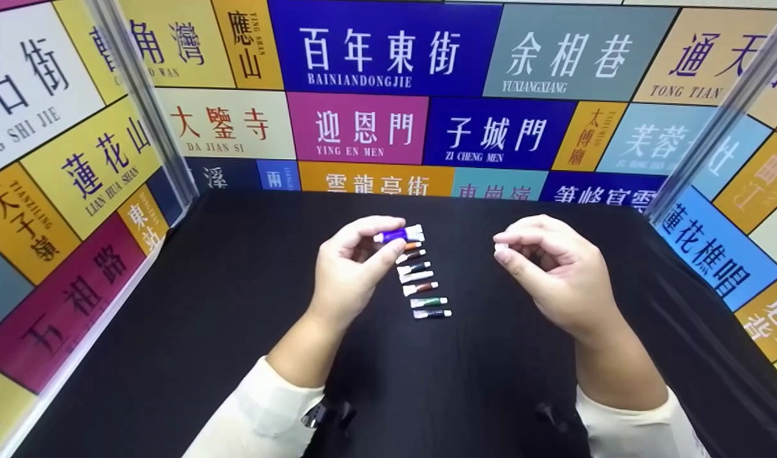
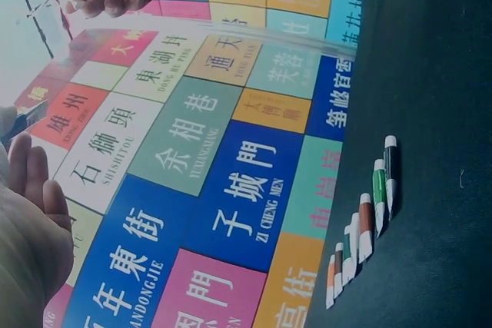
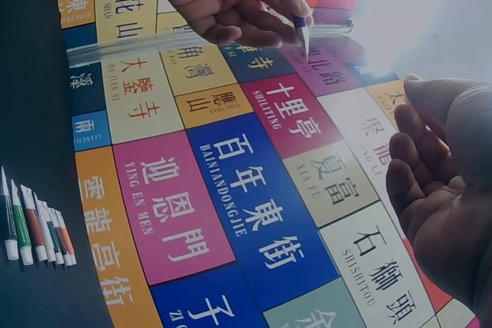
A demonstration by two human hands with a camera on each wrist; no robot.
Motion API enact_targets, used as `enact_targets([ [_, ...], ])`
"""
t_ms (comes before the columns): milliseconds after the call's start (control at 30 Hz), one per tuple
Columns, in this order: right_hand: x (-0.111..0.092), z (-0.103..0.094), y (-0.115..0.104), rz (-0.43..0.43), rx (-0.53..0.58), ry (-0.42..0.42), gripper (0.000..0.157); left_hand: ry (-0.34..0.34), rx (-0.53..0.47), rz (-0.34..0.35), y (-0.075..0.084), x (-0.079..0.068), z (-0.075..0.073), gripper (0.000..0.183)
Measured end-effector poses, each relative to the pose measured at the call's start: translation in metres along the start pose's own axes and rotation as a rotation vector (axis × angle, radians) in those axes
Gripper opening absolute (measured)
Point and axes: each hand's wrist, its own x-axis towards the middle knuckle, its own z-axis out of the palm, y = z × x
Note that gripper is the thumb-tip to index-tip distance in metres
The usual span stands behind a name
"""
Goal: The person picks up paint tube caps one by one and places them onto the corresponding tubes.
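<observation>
My left hand [image 1: 350,267] pinches a small purple paint tube [image 1: 395,236] between thumb and fingers, raised above the far end of a row of tubes. White shows at both of the tube's ends; in the right wrist view the tube [image 3: 302,32] points downward. Off to the right, my right hand [image 1: 557,277] pinches a small white cap [image 1: 501,249], mostly covered by the fingertips. Below lie several paint tubes, among them an orange tube [image 1: 412,245], a reddish-brown tube [image 1: 420,289], a green tube [image 1: 429,302] and a black tube [image 1: 432,313].
A black cloth [image 1: 490,381] covers the table. Panels printed with coloured street-name signs [image 1: 388,51] enclose the back and both sides, with metal posts [image 1: 150,95] at the corners.
</observation>
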Motion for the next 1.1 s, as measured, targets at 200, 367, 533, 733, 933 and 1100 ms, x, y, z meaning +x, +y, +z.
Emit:
enact_targets([
  [200, -0.0005, 0.0011, 0.0018, -0.009, 0.004, -0.002, 0.025, 0.016, -0.03, -0.001, 0.0008, -0.0004, 0.0003, 0.027],
  [367, -0.001, 0.0014, 0.0021, -0.008, -0.013, -0.004, 0.024, 0.026, -0.059, -0.01, -0.0001, -0.0007, 0.0009, 0.029],
  [533, -0.0008, 0.0019, 0.0012, -0.008, -0.011, -0.006, 0.025, 0.022, -0.098, -0.002, -0.0025, -0.001, 0.0016, 0.032],
  [733, -0.0006, 0.0019, -0.0032, -0.029, 0.015, 0.006, 0.027, 0.02, -0.093, 0.03, -0.0047, -0.0002, 0.0018, 0.034],
  [933, -0.0008, 0.0025, -0.0065, -0.044, 0.028, 0.002, 0.027, 0.016, -0.044, 0.056, -0.0043, 0.0008, 0.0021, 0.038],
  [1100, -0.0005, 0.0033, -0.0063, -0.047, 0.037, 0.009, 0.026, -0.005, 0.003, 0.065, -0.0038, 0.0011, 0.0016, 0.041],
])
